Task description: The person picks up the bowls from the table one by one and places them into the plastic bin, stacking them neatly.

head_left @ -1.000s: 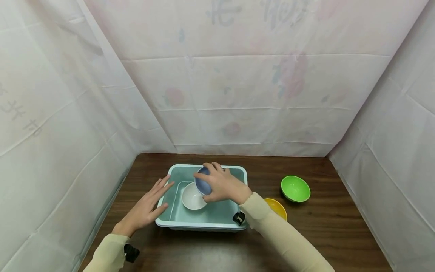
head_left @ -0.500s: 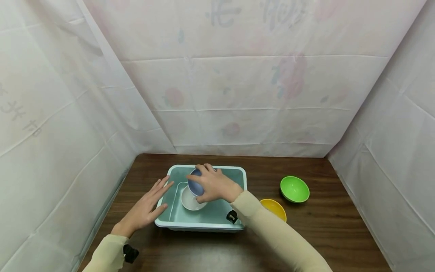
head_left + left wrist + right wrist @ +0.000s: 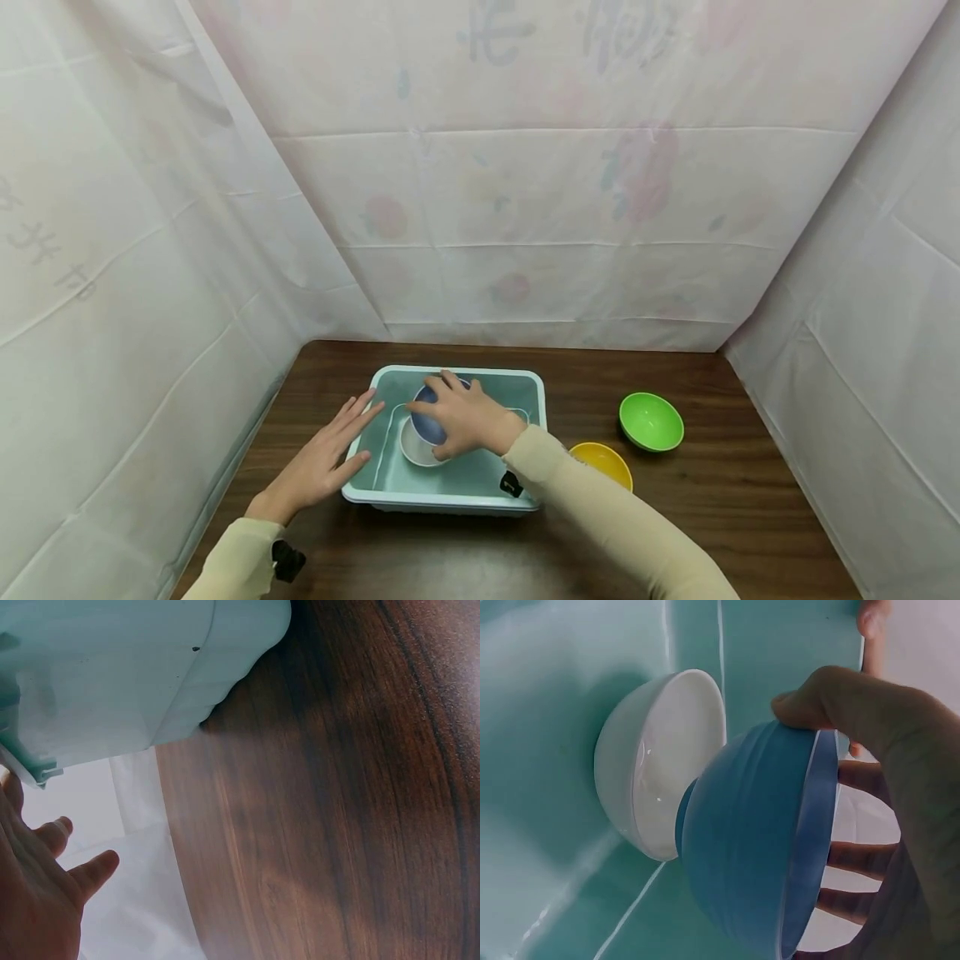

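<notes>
My right hand (image 3: 468, 417) grips a blue bowl (image 3: 742, 832) by its rim, thumb on the near side and fingers across the opening. Just under it stands a white bowl (image 3: 667, 765), upright on the floor of a pale teal basin (image 3: 442, 498). In the right wrist view the blue bowl's foot is at the white bowl's mouth; whether they touch I cannot tell. My left hand (image 3: 318, 458) lies at the basin's left rim with fingers straight and spread. The left wrist view shows that hand (image 3: 37, 877) beside the basin's outer wall (image 3: 112, 675).
A yellow bowl (image 3: 603, 464) stands right of the basin, partly hidden by the right sleeve (image 3: 600, 517). Farther right is a green bowl (image 3: 651, 422). All rest on a dark wooden table (image 3: 720, 500), with white cloth (image 3: 525, 208) hanging behind and at both sides.
My right hand has carried the blue bowl left and down, over the white bowl, which it now covers more. The left hand has stayed at the basin's rim.
</notes>
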